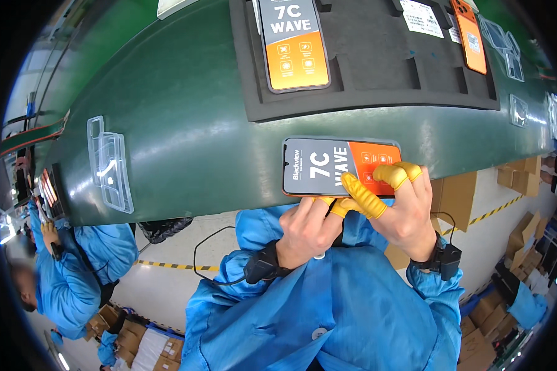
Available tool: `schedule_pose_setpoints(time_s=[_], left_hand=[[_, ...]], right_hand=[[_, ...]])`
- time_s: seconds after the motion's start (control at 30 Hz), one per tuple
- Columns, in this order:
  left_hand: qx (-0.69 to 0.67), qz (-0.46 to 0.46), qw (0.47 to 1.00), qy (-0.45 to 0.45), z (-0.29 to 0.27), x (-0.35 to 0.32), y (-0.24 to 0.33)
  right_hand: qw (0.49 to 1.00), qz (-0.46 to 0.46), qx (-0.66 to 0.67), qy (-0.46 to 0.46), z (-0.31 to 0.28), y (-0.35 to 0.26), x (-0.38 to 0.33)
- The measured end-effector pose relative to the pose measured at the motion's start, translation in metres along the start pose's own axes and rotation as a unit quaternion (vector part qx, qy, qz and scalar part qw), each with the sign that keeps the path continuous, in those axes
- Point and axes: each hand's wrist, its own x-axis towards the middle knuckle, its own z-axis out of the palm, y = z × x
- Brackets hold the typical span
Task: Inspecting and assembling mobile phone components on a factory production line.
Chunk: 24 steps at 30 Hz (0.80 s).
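Gripping one phone [334, 168] at the green surface [185, 130] edge: left hand [308, 227] pinches its lower rim, right hand [402, 207] covers its orange end. Yellow cots hide fingertips [362, 195]. Second phone [293, 43] on foam tray [377, 62], top cropped.

A dark foam tray [377, 80] is lying at twelve o'clock on the green bench [185, 123], carrying another phone [294, 43]; a clear case [109, 164] is sitting at nine o'clock.

Grey-and-orange-stickered smartphone [340, 167], lying sideways, at conveyor edge
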Motion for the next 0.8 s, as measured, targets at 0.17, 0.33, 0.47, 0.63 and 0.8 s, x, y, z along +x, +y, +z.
schedule_pose_setpoints(time_s=[0.17,0.33,0.47,0.63,0.8], left_hand=[[-0.022,0.029,0.999,0.016,0.002,-0.006,-0.009],[-0.014,0.028,0.999,0.01,-0.002,-0.011,-0.008],[-0.013,0.033,0.999,0.016,-0.002,-0.009,-0.009],[-0.008,0.044,0.999,-0.014,-0.005,-0.005,-0.008],[-0.04,0.053,0.998,-0.014,-0.001,-0.001,-0.016]], right_hand=[[1.0,0.01,0.001,-0.001,0.004,-0.004,-0.009],[0.997,0.062,-0.004,0.036,0.004,-0.008,-0.019],[0.987,0.162,0.025,-0.005,-0.007,0.002,-0.034],[0.98,0.179,0.083,0.019,-0.002,0.007,-0.042],[0.973,0.193,0.118,0.039,0.003,0.009,-0.038]])
